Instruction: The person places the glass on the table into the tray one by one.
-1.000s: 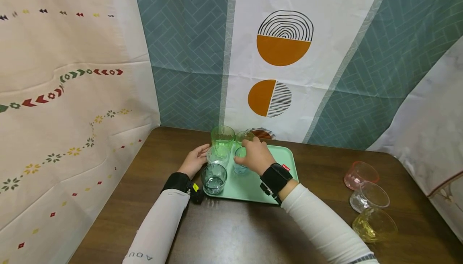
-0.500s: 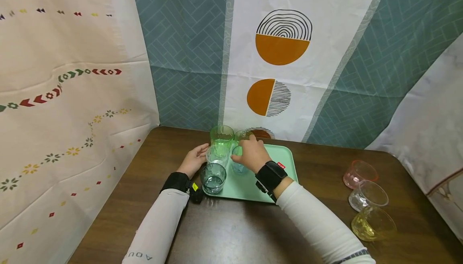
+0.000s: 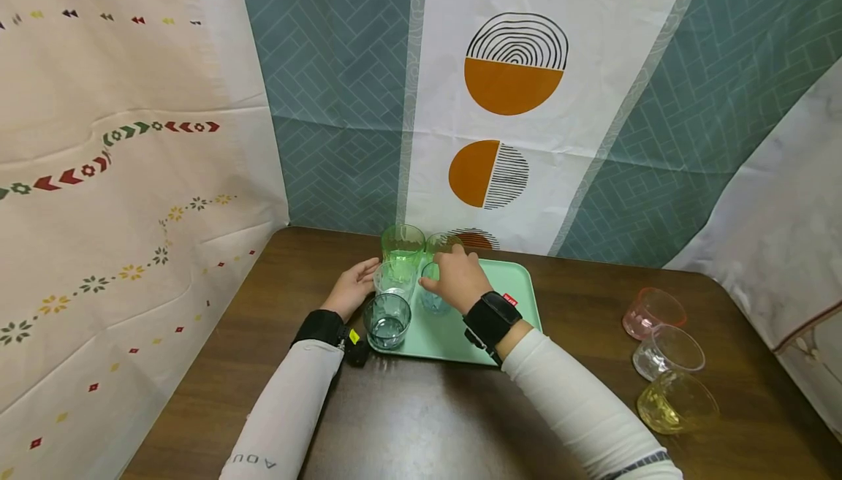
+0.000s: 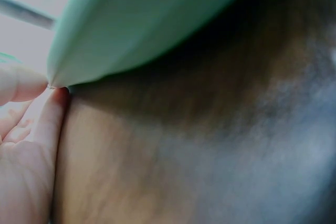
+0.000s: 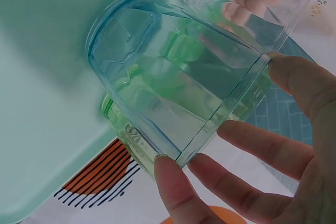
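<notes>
My right hand holds a light blue clear glass by its rim with the fingertips. In the right wrist view the blue glass has its base at the mint green tray. My left hand lies at the left edge of the tray, fingers extended beside a clear glass. The left wrist view has its thumb and a finger at the tray edge; whether they pinch it, I cannot tell. A grey glass stands in front, a tall green glass behind.
Another green glass stands at the tray's back, partly behind my right hand. To the right on the wooden table are a pink glass, a clear glass and a yellow glass. Cloths hang behind.
My right hand and the blue glass have shifted slightly left, towards the clear glass, then held still. My left hand and the other glasses stay in place. The head view has moved a little.
</notes>
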`<state>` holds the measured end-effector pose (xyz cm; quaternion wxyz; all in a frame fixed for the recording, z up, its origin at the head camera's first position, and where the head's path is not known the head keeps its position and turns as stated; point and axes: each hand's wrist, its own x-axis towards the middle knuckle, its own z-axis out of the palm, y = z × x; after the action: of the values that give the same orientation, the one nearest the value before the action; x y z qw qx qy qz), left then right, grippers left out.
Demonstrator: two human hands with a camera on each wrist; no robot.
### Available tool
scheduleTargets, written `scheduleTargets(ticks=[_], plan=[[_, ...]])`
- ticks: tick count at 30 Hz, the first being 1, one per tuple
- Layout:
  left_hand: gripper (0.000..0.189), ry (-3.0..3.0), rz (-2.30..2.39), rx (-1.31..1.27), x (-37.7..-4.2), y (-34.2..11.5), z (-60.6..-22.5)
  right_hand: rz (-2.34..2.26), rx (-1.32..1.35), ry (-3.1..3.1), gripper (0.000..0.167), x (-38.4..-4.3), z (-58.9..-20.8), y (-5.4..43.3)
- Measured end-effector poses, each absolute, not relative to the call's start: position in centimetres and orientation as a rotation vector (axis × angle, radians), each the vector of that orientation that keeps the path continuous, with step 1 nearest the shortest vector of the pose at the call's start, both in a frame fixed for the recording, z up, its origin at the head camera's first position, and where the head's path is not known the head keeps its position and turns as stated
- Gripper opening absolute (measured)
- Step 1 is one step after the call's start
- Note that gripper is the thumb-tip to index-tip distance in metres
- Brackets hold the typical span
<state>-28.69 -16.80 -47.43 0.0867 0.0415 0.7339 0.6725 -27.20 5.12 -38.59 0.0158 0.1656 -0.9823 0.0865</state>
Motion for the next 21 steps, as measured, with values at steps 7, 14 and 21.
scheduleTargets(ticks=[7,14,21], plan=[[0.058,2.184,2.007,0.116,-28.7,-16.8,-47.5,0.231,0.523,-3.040,0.051,-27.0,-38.7,5.1],[0.058,2.184,1.995,0.120,-28.6,-17.0,-47.5,0.235,0.515,-3.029,0.051,-26.9,-39.1,5.1],[0.057,2.198,2.010,0.122,-29.4,-17.0,-48.7,0.254,0.507,-3.034,0.052,-26.8,-38.9,5.2]])
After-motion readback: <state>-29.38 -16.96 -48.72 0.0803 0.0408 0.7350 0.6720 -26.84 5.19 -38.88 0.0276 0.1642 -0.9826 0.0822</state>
